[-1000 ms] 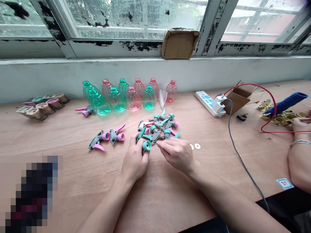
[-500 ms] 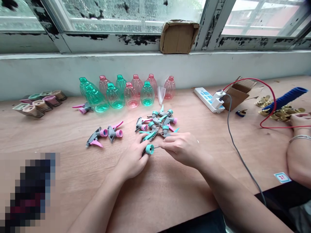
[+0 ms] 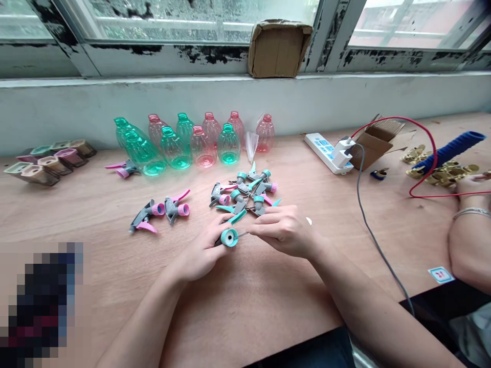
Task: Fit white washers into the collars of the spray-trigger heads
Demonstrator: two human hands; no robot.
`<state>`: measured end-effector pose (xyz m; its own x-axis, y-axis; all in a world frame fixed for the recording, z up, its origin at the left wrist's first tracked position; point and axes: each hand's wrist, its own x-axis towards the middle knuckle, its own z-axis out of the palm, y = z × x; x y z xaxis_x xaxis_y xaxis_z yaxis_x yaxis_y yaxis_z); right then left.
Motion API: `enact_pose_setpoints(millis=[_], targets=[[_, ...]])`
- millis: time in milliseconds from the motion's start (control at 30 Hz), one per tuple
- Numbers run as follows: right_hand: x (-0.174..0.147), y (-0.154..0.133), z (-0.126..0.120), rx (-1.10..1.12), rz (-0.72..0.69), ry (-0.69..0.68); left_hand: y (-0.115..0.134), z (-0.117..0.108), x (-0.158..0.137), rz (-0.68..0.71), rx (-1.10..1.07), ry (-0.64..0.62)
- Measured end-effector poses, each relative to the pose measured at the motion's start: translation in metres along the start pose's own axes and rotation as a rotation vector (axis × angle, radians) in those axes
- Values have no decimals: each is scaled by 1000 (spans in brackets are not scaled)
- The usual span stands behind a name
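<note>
My left hand (image 3: 201,250) is closed around a grey-and-teal spray trigger head (image 3: 229,237), its round teal collar turned towards me. Pinched in my right hand (image 3: 282,231) is a thin grey tube (image 3: 243,234), whose tip is close to the collar; I cannot tell whether it is inside. Just beyond my hands lies a pile of spray trigger heads (image 3: 238,196) in grey with teal or pink parts. Two pink-and-grey trigger heads (image 3: 143,217) rest to the left of my left hand.
Green and pink clear bottles (image 3: 180,148) stand in rows by the wall. Another trigger head (image 3: 123,168) lies beside them. Tinted containers (image 3: 49,162) sit far left. A power strip (image 3: 329,153) with cables and a small cardboard box (image 3: 376,143) are right, near a co-worker's arm (image 3: 470,240) and brass parts (image 3: 447,174).
The held trigger head has turned so its collar opening faces me more. Both hands keep their grip, and the whole view has shifted slightly.
</note>
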<state>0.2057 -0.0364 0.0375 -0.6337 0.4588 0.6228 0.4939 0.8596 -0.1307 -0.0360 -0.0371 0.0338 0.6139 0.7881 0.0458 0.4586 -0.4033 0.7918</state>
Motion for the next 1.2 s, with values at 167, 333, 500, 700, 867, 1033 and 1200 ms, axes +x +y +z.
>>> enact_pose_setpoints(millis=[167,333,500,700,867,1033,1200], targets=[[1,-7,-2,-83,96,-44,4,2,3,20,40,49],[5,-20,5,-175,269,10,9,8,7,18,66,219],[7,-28,15,-233,310,42,8,17,9,-20,119,318],[6,-30,16,-259,366,-43,4,18,6,-101,323,322],[5,-22,4,-264,176,-131,8,4,2,0,259,118],[6,-19,-8,-241,40,-261,15,0,1,11,162,-36],[2,-13,-5,-207,67,-210,15,-2,4,-25,16,-78]])
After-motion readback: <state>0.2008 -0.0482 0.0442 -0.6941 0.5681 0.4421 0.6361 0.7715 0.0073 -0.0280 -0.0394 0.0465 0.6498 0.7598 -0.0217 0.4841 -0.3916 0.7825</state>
